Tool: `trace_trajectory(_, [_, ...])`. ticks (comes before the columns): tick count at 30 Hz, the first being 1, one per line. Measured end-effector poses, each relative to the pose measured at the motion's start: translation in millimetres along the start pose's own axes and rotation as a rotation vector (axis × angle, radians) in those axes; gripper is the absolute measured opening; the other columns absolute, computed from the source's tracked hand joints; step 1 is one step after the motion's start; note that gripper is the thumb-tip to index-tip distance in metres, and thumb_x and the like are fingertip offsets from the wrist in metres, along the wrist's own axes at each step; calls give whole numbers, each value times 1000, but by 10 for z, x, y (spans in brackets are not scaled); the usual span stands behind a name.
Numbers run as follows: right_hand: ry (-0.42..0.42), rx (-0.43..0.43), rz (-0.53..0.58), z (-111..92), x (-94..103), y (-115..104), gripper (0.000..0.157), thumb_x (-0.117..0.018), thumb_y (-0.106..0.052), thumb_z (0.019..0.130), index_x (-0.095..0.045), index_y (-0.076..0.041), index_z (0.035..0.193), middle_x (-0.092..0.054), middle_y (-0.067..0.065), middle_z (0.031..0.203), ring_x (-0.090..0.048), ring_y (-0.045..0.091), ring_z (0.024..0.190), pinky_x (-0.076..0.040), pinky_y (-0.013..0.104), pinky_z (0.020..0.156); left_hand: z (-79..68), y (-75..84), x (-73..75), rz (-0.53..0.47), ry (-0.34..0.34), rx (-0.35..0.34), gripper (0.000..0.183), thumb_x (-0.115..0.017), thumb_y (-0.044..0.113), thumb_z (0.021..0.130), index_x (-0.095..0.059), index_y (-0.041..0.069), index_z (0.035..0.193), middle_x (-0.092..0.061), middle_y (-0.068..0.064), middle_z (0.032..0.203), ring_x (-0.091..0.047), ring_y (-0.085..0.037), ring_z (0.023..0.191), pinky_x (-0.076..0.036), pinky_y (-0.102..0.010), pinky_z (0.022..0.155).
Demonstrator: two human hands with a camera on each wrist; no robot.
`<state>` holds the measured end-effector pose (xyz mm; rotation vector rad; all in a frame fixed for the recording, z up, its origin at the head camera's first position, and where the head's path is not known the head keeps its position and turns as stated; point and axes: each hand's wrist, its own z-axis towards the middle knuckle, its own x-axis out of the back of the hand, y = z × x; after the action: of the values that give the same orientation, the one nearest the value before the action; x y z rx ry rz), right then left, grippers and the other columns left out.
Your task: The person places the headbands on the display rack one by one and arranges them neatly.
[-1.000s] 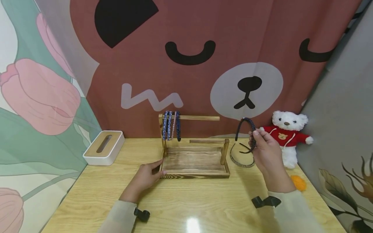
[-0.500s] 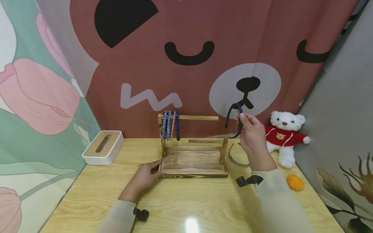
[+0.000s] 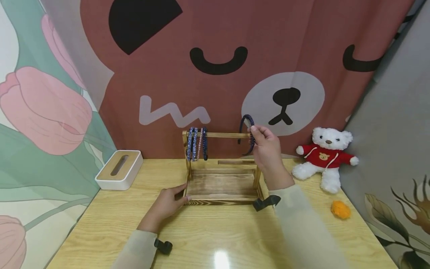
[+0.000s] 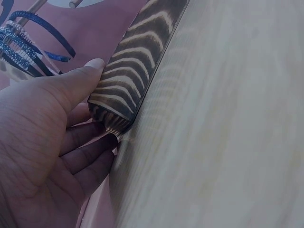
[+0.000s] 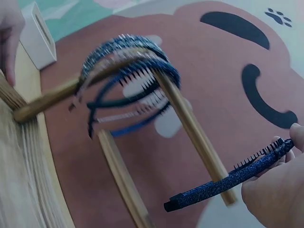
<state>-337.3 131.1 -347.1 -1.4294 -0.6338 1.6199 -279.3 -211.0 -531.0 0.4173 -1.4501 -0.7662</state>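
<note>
My right hand (image 3: 270, 153) pinches a dark blue toothed headband (image 5: 242, 179) at one side. The band's arch overlaps the free right end of the rack's upper bar (image 3: 228, 135) in the head view; in the right wrist view, the band crosses the bar near its tip. Several blue headbands (image 3: 190, 145) and a pink one (image 3: 200, 145) hang on the bar's left part. At the front left corner of the wooden rack (image 3: 221, 202), my left hand (image 3: 167, 207) grips its edge, thumb (image 4: 88, 78) on the front board and fingers round the corner.
The rack's shorter lower bar (image 3: 235, 162) sits above the tray's right part. A white tissue box (image 3: 124, 175) with a wood-coloured top stands left. A white teddy bear (image 3: 330, 183) in a red hoodie sits right, with an orange fluffy ball (image 3: 340, 210) in front.
My right hand has carried the dark blue headband up and left, from beside the teddy bear to the upper bar's end. A greyish headband on the table is now hidden. My left hand stays put.
</note>
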Motion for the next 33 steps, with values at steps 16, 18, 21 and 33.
trace_trajectory(16, [-65, -151, -121, -92, -561, 506, 14, -71, -21, 109, -70, -11, 118, -71, 11, 131, -57, 11, 122, -44, 30, 101, 7, 13, 5, -19, -1, 23, 63, -78, 41, 103, -59, 16, 159, -63, -14, 156, -57, -38, 148, -48, -57, 122])
trace_trajectory(18, [-61, -162, -137, -95, -583, 565, 18, -71, -22, 109, -71, -9, 121, -69, 14, 137, -54, 12, 115, -42, 28, 87, 4, 7, 3, -18, -3, 22, 63, -78, 40, 104, -59, 16, 159, -63, -14, 156, -57, -38, 148, -48, -58, 122])
trace_trajectory(21, [-48, -173, -172, -100, -606, 650, 21, -72, -24, 108, -72, -9, 123, -71, 10, 133, -52, 15, 107, -37, 28, 77, 2, 8, 3, -17, -2, 25, 62, -78, 39, 103, -60, 16, 158, -64, -14, 155, -57, -38, 148, -48, -58, 122])
trace_trajectory(33, [3, -147, -233, -123, -664, 929, 22, -79, -21, 104, -76, -8, 122, -74, -2, 107, -66, 17, 108, -53, 33, 92, 6, -18, -26, -34, -5, 36, 65, -78, 42, 103, -59, 15, 159, -64, -13, 155, -59, -36, 147, -50, -56, 120])
